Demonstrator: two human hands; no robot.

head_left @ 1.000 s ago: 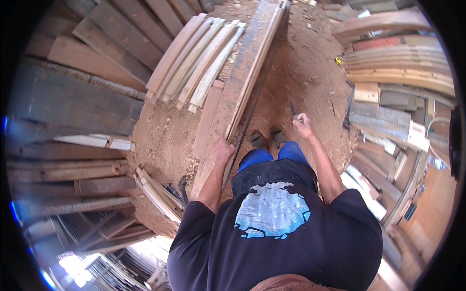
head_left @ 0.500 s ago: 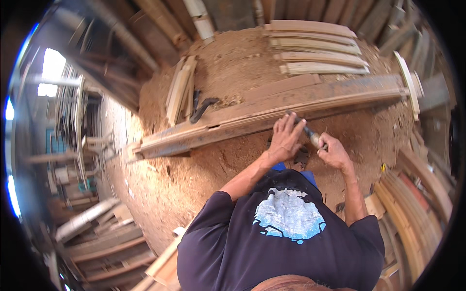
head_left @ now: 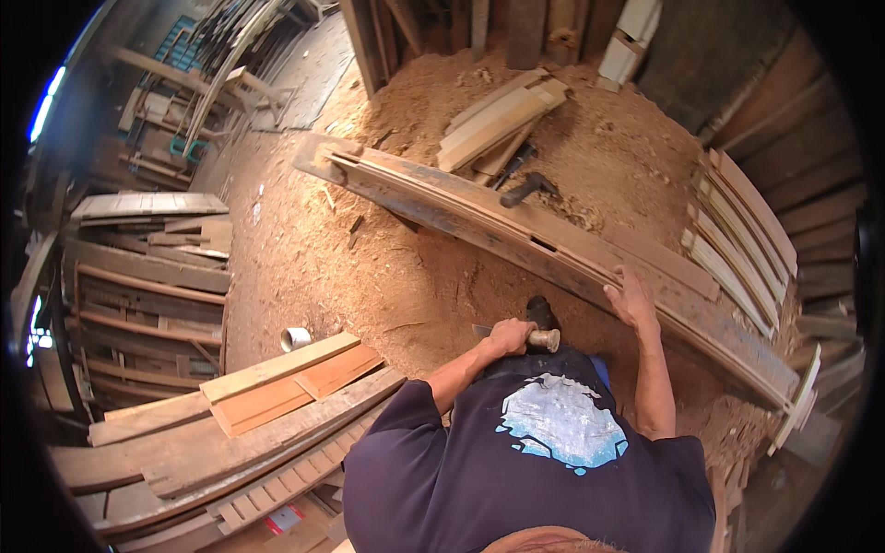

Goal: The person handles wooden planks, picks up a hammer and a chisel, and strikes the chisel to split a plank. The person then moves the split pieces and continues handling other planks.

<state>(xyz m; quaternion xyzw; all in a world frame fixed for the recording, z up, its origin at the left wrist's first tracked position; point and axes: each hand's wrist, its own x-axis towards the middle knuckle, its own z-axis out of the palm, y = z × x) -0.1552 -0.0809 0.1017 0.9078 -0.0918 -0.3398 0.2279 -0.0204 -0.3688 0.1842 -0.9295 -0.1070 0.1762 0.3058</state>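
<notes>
My left hand (head_left: 509,339) is closed around a chisel (head_left: 545,341) just in front of my shirt. The chisel's thick handle end sticks out to the right of my fist, and a bit of flat blade shows on the left. On a long wooden strip (head_left: 442,198) rests my right hand (head_left: 634,300), fingers apart and touching its near edge. A dark rectangular slot (head_left: 542,243) is cut into that strip. Beneath the strip is a heavy beam (head_left: 737,364), running slantwise from the far left to the near right.
Beyond the beam lie a dark angled tool (head_left: 530,189) and several short boards (head_left: 498,120) on sawdust. Pale slats (head_left: 737,240) are stacked at the right. Planks (head_left: 277,387) and a white pipe piece (head_left: 295,339) lie at the near left.
The chisel has passed from my right hand to my left, which has drawn back toward my body. My right hand now rests on the strip. The view has turned to the left.
</notes>
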